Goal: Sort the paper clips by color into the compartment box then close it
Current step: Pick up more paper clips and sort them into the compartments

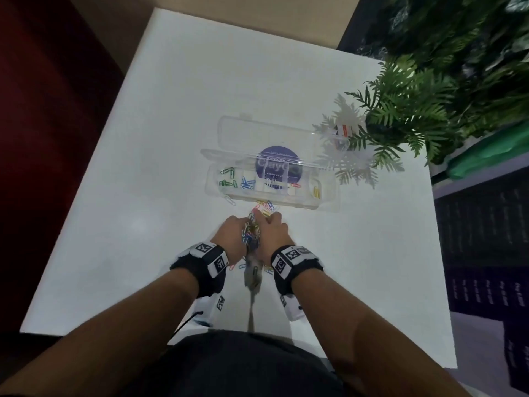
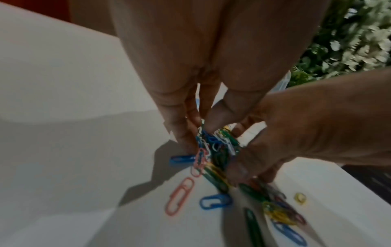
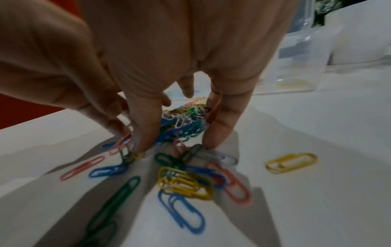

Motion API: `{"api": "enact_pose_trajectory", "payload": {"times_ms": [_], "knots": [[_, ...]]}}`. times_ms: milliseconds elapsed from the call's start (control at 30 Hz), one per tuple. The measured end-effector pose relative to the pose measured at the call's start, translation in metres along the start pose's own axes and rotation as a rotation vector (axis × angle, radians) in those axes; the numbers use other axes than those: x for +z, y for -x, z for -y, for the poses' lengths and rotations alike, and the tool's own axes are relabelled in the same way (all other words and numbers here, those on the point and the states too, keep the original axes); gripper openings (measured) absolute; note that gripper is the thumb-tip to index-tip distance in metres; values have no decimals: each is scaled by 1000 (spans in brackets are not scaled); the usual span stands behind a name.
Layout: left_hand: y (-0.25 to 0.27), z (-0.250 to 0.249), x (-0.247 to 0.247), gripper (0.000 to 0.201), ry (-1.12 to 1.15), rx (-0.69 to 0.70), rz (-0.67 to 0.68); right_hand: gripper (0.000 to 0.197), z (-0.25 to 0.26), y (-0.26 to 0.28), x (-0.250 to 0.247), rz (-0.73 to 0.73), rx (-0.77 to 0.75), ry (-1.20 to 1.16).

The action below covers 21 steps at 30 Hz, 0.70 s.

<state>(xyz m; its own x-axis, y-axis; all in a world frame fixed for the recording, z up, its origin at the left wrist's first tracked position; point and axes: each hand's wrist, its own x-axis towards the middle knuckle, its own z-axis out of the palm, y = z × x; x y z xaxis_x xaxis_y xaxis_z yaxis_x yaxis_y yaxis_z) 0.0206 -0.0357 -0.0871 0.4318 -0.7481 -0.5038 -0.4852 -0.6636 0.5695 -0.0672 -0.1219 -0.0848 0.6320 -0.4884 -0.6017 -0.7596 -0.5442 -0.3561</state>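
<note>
A heap of mixed-colour paper clips (image 1: 252,234) lies on the white table (image 1: 143,196), just in front of the clear compartment box (image 1: 329,202). The box stands open with its lid (image 1: 243,133) tipped back. Its compartments hold green (image 1: 228,179), blue (image 1: 248,183), white, red and yellow (image 1: 316,192) clips. My left hand (image 2: 201,133) and right hand (image 3: 177,133) meet over the heap, each gripping the clump (image 2: 213,143) with fingers pointing down. Loose clips lie nearer me, among them a yellow one (image 3: 292,162) and a blue one (image 3: 184,212).
One white clip (image 1: 230,200) lies by the box's left front corner. A fern (image 1: 400,118) overhangs the table's far right and the box's right end. Dark crates (image 1: 481,239) stand beyond the right table edge. The table's near edge is at my waist.
</note>
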Motion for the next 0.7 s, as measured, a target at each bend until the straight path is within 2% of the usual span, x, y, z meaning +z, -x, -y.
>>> {"api": "enact_pose_trajectory", "payload": {"times_ms": [100,167,267,367,500,567,633,700], "knots": [[-1,-6,5,39,143,-56,-62,64,8,-6,1,12,-33,-37],[-3,-3,10,37,223,-139,-107,56,9,-10,-1,9,-73,-5],[-3,-3,13,41,467,-253,-171,39,10,-11,-4,9,-84,5],[-5,-2,13,42,528,-269,-197,20,13,-7,-8,3,24,-229],[-8,2,10,33,527,-270,-159,23,12,-11,-6,20,69,-341],[-6,1,1,30,483,-256,-141,21,14,-11,-7,35,37,-284],[-4,5,-10,36,427,-234,-127,27,12,-13,-7,76,-22,-145],[-2,11,-23,39,411,-221,-94,29,10,-14,-8,55,-38,-53]]}}
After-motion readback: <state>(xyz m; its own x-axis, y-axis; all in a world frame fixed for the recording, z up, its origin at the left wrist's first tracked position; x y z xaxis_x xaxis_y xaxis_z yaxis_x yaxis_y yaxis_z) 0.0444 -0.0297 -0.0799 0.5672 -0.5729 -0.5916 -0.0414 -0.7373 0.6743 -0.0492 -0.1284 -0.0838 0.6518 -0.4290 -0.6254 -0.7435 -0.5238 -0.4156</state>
